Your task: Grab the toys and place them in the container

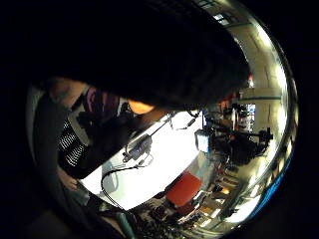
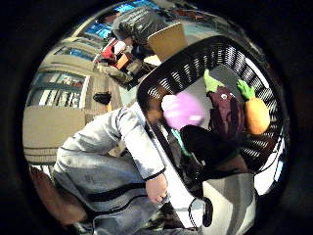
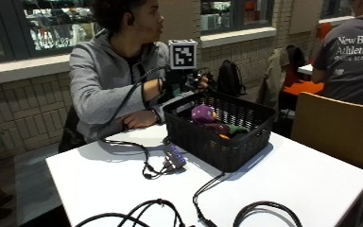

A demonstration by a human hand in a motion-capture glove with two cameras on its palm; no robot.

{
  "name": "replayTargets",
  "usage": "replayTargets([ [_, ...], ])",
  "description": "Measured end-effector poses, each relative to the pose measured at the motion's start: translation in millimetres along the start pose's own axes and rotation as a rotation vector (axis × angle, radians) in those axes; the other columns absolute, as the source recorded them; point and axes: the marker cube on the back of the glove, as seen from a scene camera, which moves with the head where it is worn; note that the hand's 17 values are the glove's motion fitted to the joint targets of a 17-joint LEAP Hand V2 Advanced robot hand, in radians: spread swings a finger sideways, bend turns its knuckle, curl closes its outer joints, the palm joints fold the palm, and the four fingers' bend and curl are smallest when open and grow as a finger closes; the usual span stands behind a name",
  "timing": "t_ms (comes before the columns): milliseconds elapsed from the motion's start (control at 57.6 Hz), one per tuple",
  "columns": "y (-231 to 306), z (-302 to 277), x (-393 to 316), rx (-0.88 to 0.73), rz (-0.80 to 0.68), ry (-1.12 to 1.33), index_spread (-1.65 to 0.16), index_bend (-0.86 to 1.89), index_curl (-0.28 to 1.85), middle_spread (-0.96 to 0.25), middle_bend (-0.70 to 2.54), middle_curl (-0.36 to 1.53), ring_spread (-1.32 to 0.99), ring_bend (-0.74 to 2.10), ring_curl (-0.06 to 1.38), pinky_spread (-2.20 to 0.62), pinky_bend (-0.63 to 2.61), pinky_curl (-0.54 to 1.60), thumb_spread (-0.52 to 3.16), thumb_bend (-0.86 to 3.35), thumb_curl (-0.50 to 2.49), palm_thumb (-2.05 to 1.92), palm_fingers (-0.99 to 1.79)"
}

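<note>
In the outside view a black slatted basket (image 3: pixel 232 142) stands on the white table (image 3: pixel 307 184). My gloved right hand (image 3: pixel 193 82) hovers above the basket's far corner, fingers relaxed and holding nothing. Below it, inside the basket, a round purple toy (image 3: pixel 202 113) lies over a dark eggplant toy (image 3: pixel 218 127) and an orange toy with a green top (image 3: pixel 230 132). The thumb side palm view looks down into the basket (image 2: pixel 161 78) at the purple toy (image 2: pixel 182 110), the eggplant (image 2: pixel 226 113) and the orange toy (image 2: pixel 257 115).
The bare left hand (image 3: pixel 141 118) rests on the table beside the basket. Black cables (image 3: pixel 150 208) and a small lit device (image 3: pixel 174 160) lie in front of the basket. A wooden chair (image 3: pixel 332 127) stands at the table's right side.
</note>
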Motion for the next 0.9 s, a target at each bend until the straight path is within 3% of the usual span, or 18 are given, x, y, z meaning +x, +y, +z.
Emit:
replayTargets([
  [208, 70, 10, 32, -0.031, 0.030, -0.036, -0.27, 0.06, 0.37, 0.02, 0.17, 0.60, -0.11, 0.61, 0.46, 0.00, 1.13, 0.39, 1.37, 0.00, 0.43, 0.11, -0.16],
  [295, 107, 20, 52, -0.016, 0.066, 0.105, -0.27, 0.10, 0.34, 0.03, 0.17, 0.57, -0.11, 0.59, 0.45, 0.00, 1.10, 0.37, 1.40, 0.00, 0.41, 0.12, -0.13],
  [521, 192, 40, 86, -0.033, 0.394, 0.064, -0.27, 0.17, 0.33, 0.04, 0.20, 0.54, -0.12, 0.55, 0.43, 0.00, 1.01, 0.34, 1.46, 0.01, 0.37, 0.17, -0.01],
  [903, 284, 76, 118, 0.029, 0.566, -0.019, -0.28, 0.20, 0.38, 0.03, 0.20, 0.51, -0.13, 0.50, 0.39, 0.00, 0.91, 0.32, 1.52, 0.02, 0.34, 0.22, 0.08],
])
